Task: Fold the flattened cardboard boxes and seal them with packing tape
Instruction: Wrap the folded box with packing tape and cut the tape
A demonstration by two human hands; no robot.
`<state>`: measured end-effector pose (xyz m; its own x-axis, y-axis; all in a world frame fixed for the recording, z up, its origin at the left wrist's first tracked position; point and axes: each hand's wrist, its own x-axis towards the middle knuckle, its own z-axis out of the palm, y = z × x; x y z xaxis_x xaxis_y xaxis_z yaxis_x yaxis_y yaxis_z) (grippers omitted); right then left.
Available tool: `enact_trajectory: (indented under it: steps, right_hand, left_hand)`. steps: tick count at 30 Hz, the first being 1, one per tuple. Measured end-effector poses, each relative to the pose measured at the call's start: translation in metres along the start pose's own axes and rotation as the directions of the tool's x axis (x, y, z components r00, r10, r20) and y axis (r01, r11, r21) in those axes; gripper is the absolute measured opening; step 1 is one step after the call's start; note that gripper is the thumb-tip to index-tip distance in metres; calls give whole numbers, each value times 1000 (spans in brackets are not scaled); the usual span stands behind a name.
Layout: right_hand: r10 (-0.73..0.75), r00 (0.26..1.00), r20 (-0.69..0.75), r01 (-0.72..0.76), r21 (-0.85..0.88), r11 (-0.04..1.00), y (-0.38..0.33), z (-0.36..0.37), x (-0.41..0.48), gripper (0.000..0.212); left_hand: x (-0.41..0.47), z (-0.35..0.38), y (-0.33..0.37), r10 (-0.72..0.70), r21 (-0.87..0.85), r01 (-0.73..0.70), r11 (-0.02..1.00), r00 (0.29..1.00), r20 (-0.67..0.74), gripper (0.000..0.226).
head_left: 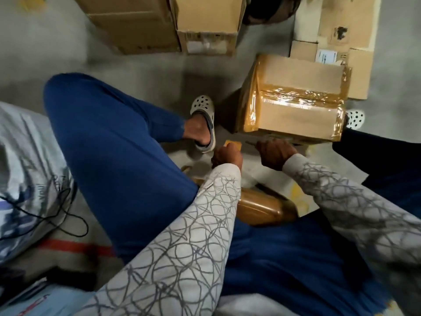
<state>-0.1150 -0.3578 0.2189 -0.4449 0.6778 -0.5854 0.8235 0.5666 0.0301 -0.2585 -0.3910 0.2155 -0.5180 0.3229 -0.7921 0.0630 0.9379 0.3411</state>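
A sealed cardboard box with glossy brown tape over its seam and edges stands on the floor ahead, to the right. Just below its near edge, my left hand is curled and pinches a small yellow piece. My right hand is curled round a thin grey strip-like thing that points left toward the yellow piece; what it is stays unclear. A roll of brown packing tape lies on the floor under my forearms, partly hidden by my left sleeve.
My blue-trousered legs and two white clogs flank the box. Several closed cardboard boxes stand at the back, with flattened cardboard at the back right. A grey printed bag with a black cable lies at the left.
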Motion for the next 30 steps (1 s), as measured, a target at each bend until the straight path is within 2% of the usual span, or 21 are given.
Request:
enact_trajectory:
  steps: [1,4,5,7,8,9,10,11,12,13,15,17,18,20,21,23,24,26,28,30]
  right_hand:
    - [19,996,-92,-12,80,997,7,1,-2,30]
    - [165,934,-317,-48,347,937,23,-5,-8,43]
    - [249,909,-335,-79,447,891,28,-7,-8,46]
    - [432,875,-217,-183,678,711,34,-10,-8,45]
    - [509,857,-81,-259,786,562,33,-11,-8,47]
    - [552,830,77,-322,875,362,29,-15,-9,49]
    - [546,800,247,-360,927,108,22,-22,-14,50]
    - [469,789,396,-375,916,-142,16,-27,-16,48]
    - [386,785,484,-373,868,-329,11,-27,-19,45]
    - [320,797,512,-355,826,-439,6,-25,-19,42]
    - [324,805,496,-313,820,-478,-1,-21,-23,34]
    - [447,738,505,-333,849,-409,1,-10,-23,33]
    - [465,707,534,-361,837,-412,2,-3,-23,41]
    - [426,692,583,-363,791,-493,3,16,-22,63]
    - [432,686,586,-349,786,-511,4,27,-19,68]
    - [501,648,574,-345,807,-479,2,13,-31,63]
    - [553,618,559,-351,825,-442,1,3,-39,56]
    - [640,564,522,-340,853,-396,0,1,-50,44]
    - [652,564,507,-316,862,-397,-1,4,-59,42]
    - [653,564,506,-298,862,-411,-1,5,-62,41]
  left_hand:
    - [2,3,-1,32,46,-31,998,999,-25,43]
    - [-1,4,8,126,-3,-127,992,981,-151,29]
    - [-3,2,13,207,6,-209,978,960,-190,25]
    - [-7,2,25,376,62,-371,927,915,-146,25]
    - [-6,6,32,425,61,-420,905,898,-115,26]
    - [-6,8,39,439,51,-437,898,894,-89,25]
    - [-7,11,43,438,50,-435,899,895,-83,25]
    - [-7,15,45,424,50,-421,906,902,-83,25]
    - [-11,18,44,402,58,-399,915,913,-68,26]
    - [-14,21,41,379,65,-376,924,925,-34,28]
    - [-15,28,31,340,91,-345,934,938,60,28]
    - [-16,34,27,344,121,-358,926,931,120,26]
    - [-15,35,28,368,143,-384,912,921,128,25]
    - [-13,35,31,428,228,-444,866,896,119,21]
    - [-11,33,34,455,291,-468,835,883,115,22]
    - [-4,32,38,501,420,-512,749,853,147,44]
    - [1,33,40,530,483,-545,685,828,183,57]
    - [8,37,48,595,602,-635,484,743,305,71]
    - [15,39,57,623,706,-671,226,657,424,68]
    - [19,35,66,653,766,-641,-50,560,510,59]
